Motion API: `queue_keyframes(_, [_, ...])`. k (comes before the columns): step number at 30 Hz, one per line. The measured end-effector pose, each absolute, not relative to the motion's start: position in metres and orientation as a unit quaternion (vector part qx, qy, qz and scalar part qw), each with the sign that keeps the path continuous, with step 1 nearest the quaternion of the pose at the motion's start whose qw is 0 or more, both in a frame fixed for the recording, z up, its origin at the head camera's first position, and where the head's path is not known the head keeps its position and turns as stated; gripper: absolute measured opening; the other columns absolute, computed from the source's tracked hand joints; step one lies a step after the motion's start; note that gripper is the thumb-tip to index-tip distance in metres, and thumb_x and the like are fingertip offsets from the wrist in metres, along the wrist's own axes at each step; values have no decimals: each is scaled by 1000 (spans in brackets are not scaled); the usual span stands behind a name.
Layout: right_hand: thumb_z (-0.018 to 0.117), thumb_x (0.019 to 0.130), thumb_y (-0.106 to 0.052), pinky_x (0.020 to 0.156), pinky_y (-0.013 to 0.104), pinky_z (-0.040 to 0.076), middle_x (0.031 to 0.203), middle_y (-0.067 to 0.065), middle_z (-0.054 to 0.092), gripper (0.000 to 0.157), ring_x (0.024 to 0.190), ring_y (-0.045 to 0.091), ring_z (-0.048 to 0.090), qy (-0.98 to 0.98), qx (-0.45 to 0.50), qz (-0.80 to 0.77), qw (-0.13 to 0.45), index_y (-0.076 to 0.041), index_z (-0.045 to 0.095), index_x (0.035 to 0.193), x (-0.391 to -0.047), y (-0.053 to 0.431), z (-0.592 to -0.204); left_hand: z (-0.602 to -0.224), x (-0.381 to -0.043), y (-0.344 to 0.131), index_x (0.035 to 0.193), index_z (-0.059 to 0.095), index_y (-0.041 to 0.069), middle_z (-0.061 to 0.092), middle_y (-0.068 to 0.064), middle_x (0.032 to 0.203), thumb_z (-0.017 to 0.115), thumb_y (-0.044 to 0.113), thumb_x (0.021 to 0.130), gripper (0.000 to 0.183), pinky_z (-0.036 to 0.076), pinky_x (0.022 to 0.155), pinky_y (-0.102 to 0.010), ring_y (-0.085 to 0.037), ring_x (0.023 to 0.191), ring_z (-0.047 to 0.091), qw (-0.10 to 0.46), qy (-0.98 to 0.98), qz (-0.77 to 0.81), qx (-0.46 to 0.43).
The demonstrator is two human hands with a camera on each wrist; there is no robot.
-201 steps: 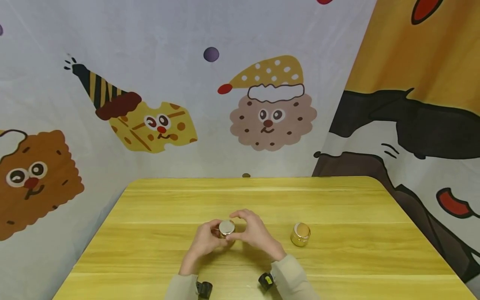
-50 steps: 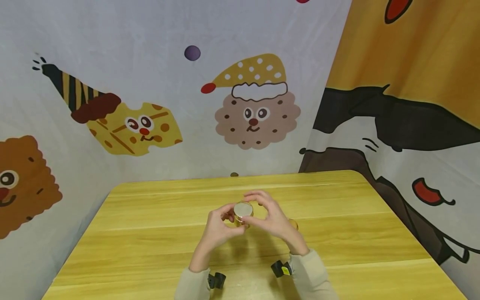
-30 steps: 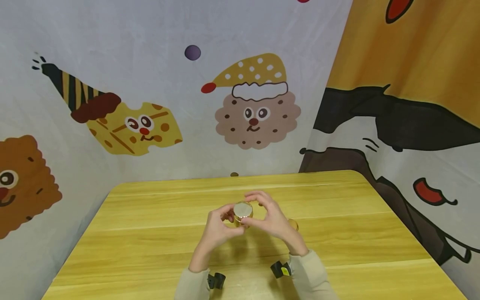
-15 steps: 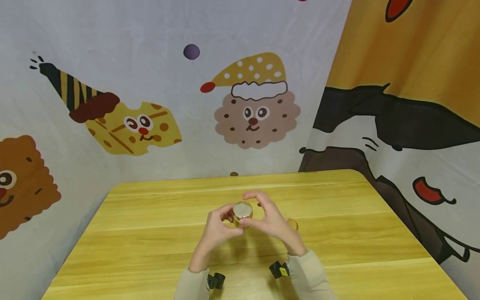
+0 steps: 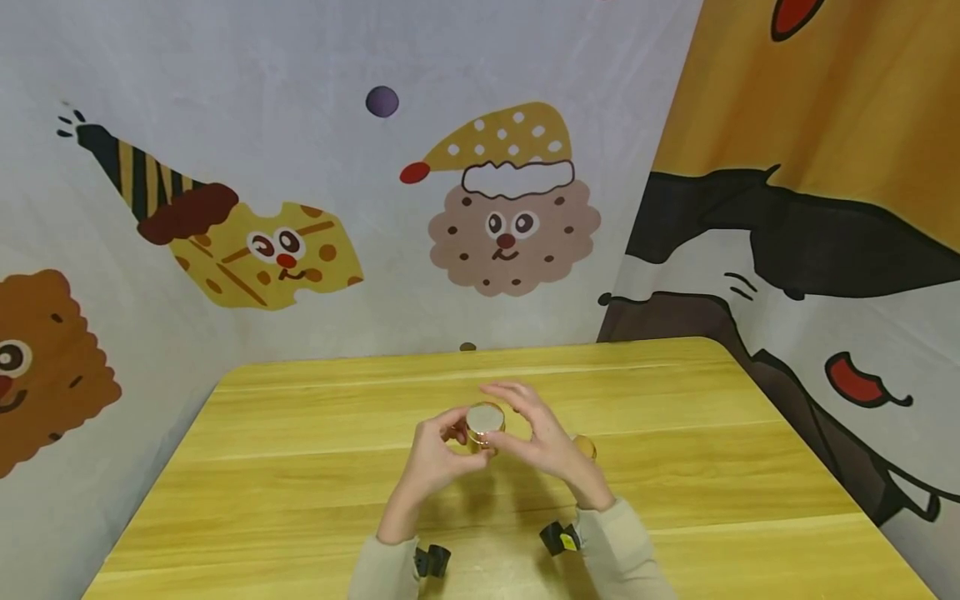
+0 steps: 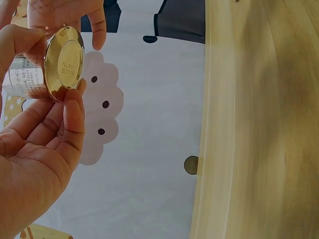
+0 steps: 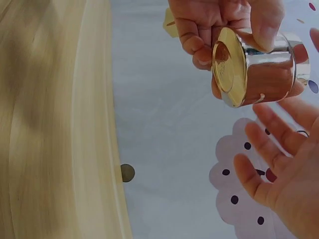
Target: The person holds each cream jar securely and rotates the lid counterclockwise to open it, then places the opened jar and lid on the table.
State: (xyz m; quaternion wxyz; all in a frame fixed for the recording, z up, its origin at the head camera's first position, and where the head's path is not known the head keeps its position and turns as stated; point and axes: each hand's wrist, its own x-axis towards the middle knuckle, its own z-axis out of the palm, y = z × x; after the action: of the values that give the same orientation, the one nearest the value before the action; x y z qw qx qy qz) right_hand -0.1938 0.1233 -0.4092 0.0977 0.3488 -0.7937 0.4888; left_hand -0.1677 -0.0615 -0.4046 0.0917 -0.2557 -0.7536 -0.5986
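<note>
A shiny gold cream jar is held up above the table, its pale round lid upward in the head view. My left hand grips it round the lower part, thumb and fingers on its sides. The jar's gold base shows small stamped print, and lettering runs along its side in the left wrist view. My right hand is spread around the lid; its thumb is at the lid's near edge, while the other fingers stand apart from the jar.
A second gold jar stands on the wood-grain table, partly hidden behind my right hand. A cartoon-printed cloth hangs behind the table. A small black camera is strapped at each wrist.
Since the oldest frame, both hands have lifted the jar higher off the table and the head view has shifted. In the last half second, my right fingers have moved slightly left over the lid.
</note>
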Motion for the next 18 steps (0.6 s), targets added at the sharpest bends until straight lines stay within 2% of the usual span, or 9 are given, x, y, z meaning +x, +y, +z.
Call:
queue_keyframes(4, [78, 75, -19, 91, 50, 38, 129, 4, 52, 53, 118, 23, 45, -805, 303, 504, 80, -7, 53, 121, -192, 121, -408, -405, -168, -62, 103, 65, -6, 58, -2, 77, 72, -7, 67, 37, 48, 64, -28, -33, 67, 51, 89, -751, -603, -255])
queue_keyframes(8, [83, 70, -19, 89, 48, 38, 126, 3, 54, 50, 116, 23, 47, -807, 290, 507, 88, -8, 55, 110, -192, 119, -408, -404, -167, -62, 103, 66, -7, 59, -3, 77, 72, -8, 66, 38, 48, 64, -27, -36, 68, 51, 84, -752, -604, -250])
queue_keyframes(15, [77, 75, -13, 91, 51, 39, 125, 5, 55, 43, 117, 25, 46, -796, 327, 498, 107, -8, 62, 115, -195, 121, -409, -404, -167, -62, 104, 66, -6, 60, -4, 78, 73, -6, 67, 37, 48, 63, -27, -36, 67, 52, 91, -753, -600, -254])
queue_keyframes(18, [73, 79, -10, 94, 54, 38, 127, 10, 53, 43, 118, 28, 45, -790, 353, 490, 110, -6, 61, 120, -196, 122, -409, -405, -167, -62, 103, 66, -5, 59, -5, 76, 73, -6, 68, 36, 48, 63, -28, -35, 66, 51, 93, -752, -599, -258])
